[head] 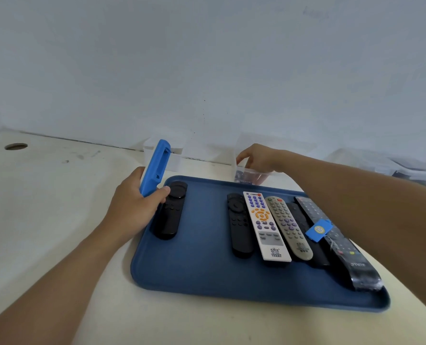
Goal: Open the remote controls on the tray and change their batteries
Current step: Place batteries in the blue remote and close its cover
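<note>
- Blue tray [207, 270] sits nearest on the pale table [45, 207]. Five remotes lie side by side on its right part: black remote [239, 227], white remote [266, 225], grey remote [289, 227], another dark one mostly hidden, and a long black remote in plastic wrap [341, 242] w/ a blue tag [317, 230] on it.
- One more short black remote [169, 212] lies alone on the tray's left part.
- Left hand [132, 205] grips the blue remote [156, 168] at its bottom end, standing up, just above the tray's left edge. Fingers wrap behind, thumb presses the front. The back looks open, so prob. the battery slot is bare.
- Right hand [259, 158] reaches past the tray into a clear box [251, 174] by the wall. Fingers point down, curled close together; can't tell if they pinch anything.
- Step now, I think: get new batteries. Tip: hold the blue one still, slot facing up, grab two batteries, check + and - ends before pushing in.
</note>
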Demonstrator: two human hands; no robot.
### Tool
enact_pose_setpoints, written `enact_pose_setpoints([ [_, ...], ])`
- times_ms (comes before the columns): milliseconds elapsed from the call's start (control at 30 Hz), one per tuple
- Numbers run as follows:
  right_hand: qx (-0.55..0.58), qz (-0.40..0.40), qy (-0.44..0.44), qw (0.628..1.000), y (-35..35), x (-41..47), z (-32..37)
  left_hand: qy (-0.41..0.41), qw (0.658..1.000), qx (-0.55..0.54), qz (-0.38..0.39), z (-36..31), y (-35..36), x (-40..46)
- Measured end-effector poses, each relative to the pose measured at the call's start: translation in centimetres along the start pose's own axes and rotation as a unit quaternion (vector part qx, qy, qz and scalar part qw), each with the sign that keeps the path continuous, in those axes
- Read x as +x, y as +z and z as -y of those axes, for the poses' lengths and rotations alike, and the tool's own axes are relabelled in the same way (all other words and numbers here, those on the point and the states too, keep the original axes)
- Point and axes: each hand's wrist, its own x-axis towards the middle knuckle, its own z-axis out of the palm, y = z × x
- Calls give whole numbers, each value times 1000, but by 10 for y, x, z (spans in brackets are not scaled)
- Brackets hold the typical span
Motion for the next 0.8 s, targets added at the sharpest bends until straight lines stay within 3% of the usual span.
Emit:
enact_pose_setpoints([
  [267,-157,12,9,987,-2,5,3,0,1000,-1,1,-1,0,0],
  [433,-139,25,52,989,-2,9,1,-1,1000,-1,4,0,-1,0],
  [667,-131,122,120,976,-8,10,8,-2,1000,-4,3,1,0,0],
  [800,-92,102,121,983,-9,9,8,-4,1000,-8,5,2,-1,1],
])
